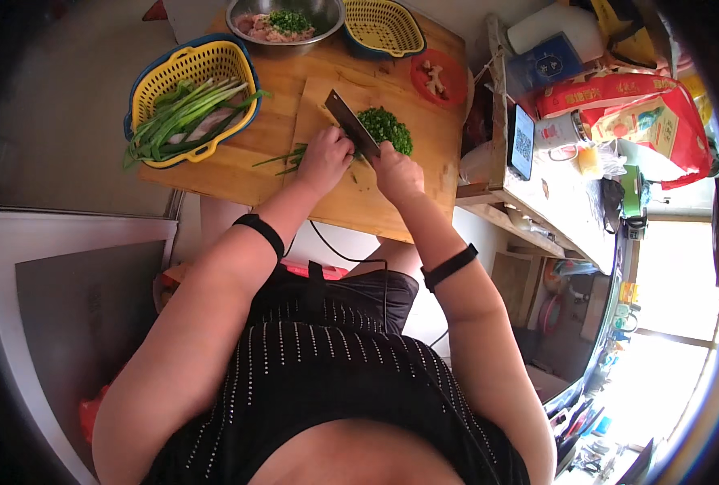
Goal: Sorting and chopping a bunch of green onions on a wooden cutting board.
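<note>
My right hand grips the handle of a cleaver, its dark blade slanting up and to the left over a wooden cutting board. Just left of the blade, my left hand has its fingers curled down on a bunch of green scallion stalks. The stalks' ends stick out to the left, and the rest is hidden under the fingers. On the blade's right side lies a heap of finely chopped scallion greens. A few small green bits lie on the board near the cleaver.
A yellow strainer basket in a blue basin holds whole scallions. Behind stand a metal bowl with raw meat and chopped greens, and another yellow basket. Ginger sits on a red plate. A phone leans at the right-hand shelf.
</note>
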{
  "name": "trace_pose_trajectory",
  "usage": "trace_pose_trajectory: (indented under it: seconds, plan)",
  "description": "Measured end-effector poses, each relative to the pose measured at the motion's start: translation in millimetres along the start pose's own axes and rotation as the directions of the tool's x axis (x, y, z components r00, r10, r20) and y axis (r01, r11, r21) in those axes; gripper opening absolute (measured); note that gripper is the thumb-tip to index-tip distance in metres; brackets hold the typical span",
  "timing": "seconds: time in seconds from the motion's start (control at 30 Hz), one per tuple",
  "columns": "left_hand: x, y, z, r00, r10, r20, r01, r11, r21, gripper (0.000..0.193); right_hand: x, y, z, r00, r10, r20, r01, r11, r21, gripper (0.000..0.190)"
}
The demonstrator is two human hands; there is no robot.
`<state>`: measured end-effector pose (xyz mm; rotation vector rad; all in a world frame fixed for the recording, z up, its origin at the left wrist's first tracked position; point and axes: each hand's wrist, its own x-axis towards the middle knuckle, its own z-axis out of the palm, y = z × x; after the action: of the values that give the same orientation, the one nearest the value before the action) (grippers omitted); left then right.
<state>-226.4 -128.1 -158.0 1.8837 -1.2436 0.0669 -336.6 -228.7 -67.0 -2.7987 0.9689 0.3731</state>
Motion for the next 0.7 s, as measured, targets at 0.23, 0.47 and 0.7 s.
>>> trace_pose_trajectory:
  seconds: [0.23,0.47,0.7]
  plan:
    - [2.1,-9.5,0.6,1.0,-0.023,0.009,0.023,1.0,-0.009,0.013,-13.4,-3.3,-18.4,0.996,-0.023,0.088,0.033,0.993,-0.114,0.021]
    - [-2.7,0.7,-0.2,1.0,0.006,0.01,-0.007,0.999,0.054,0.009,0.8,-1.5,7.7,1.0,0.0,0.004,0.0,1.0,0.006,0.02]
    - [-4.9,-5.2,-3.9,0.999,-0.019,-0.032,0.022,0.996,0.086,0.01,-17.2,-0.9,-23.6,0.994,-0.044,0.096,0.052,0.996,-0.073,0.018]
